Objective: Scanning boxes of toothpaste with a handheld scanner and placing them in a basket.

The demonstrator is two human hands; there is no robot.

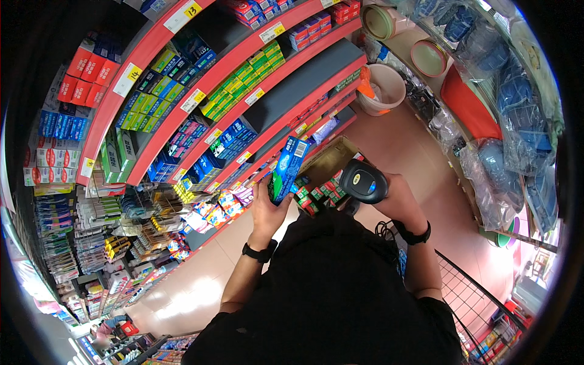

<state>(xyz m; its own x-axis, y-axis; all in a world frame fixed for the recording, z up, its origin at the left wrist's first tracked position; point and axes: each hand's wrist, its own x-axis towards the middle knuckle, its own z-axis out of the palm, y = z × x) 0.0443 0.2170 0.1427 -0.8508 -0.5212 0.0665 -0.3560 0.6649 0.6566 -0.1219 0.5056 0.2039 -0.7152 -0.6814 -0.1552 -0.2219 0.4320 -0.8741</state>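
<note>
My left hand (268, 211) grips a blue and green toothpaste box (288, 166) near its lower end. The box is tilted, and a printed barcode shows near its upper end. In my right hand (401, 200) is a black handheld barcode scanner (363, 181) with a small blue light on top. The scanner's head is apart from the box, to the right of it. Below and between my hands stands an open cardboard carton (321, 157) holding several small green and red boxes (326, 192). The scanner covers part of the carton.
Shelves with red edge strips (273, 82) carry stacked toothpaste boxes on the left. Toothbrush packs (91, 228) hang beyond them. A white bucket (388, 86) stands at the aisle's far end. Plastic-wrapped goods (497, 169) line the right side. A wire cart (474, 292) is behind me at right.
</note>
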